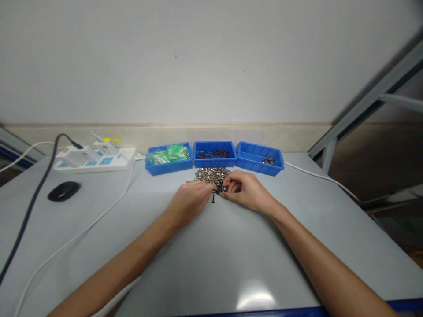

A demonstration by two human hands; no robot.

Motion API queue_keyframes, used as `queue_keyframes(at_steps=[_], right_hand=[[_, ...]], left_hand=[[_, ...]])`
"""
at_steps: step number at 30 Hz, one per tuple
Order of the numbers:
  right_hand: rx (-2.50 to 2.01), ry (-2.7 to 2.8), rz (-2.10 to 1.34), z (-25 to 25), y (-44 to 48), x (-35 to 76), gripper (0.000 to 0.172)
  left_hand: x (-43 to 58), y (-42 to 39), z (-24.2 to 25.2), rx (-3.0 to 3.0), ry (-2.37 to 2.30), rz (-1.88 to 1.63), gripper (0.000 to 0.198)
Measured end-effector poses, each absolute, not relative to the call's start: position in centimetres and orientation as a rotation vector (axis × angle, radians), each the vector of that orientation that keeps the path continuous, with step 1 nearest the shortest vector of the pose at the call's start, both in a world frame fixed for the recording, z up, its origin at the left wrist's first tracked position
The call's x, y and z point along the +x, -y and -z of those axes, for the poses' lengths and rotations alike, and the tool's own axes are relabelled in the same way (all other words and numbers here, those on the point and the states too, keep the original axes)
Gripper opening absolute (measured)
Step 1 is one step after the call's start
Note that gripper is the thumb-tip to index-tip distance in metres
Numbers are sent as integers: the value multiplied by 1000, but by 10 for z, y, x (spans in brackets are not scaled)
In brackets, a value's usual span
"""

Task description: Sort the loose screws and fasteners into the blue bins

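Observation:
A heap of small metal screws (209, 175) lies on the grey table, brassy at the back and darker towards the front. My left hand (194, 197) reaches in from the left, its fingers pressed together at the heap's front edge. Whatever is in its fingertips is too small to make out. From the other side, my right hand (246, 188) curls its fingers and thumb around the dark bits at the heap's right front. What they grip is partly hidden. A single dark screw (213, 198) lies just in front, between both hands.
Behind the heap stand three blue bins: the left bin (170, 167) with green and clear plastic packets, the middle bin (214, 162) with dark screws, the right bin (254, 165) with a few brassy pieces. A power strip (95, 164), black mouse (64, 191) and cables lie left.

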State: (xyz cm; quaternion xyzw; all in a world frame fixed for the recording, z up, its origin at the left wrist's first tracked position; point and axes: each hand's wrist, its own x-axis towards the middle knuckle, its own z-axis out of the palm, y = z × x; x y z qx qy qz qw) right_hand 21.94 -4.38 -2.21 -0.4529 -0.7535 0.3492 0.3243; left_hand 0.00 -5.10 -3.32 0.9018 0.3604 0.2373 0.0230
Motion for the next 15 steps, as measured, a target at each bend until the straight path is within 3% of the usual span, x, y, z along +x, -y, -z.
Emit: queue_keyframes(at_steps=[5,15], right_hand=[[-1161,1890,-992,18,47,214,15],[-989,1563,-1395,11,50,206,32]], left_hand=[[0,53,27,2616,-1046,-1014,23],[4,56,16,2122,-1054,-1255,4]])
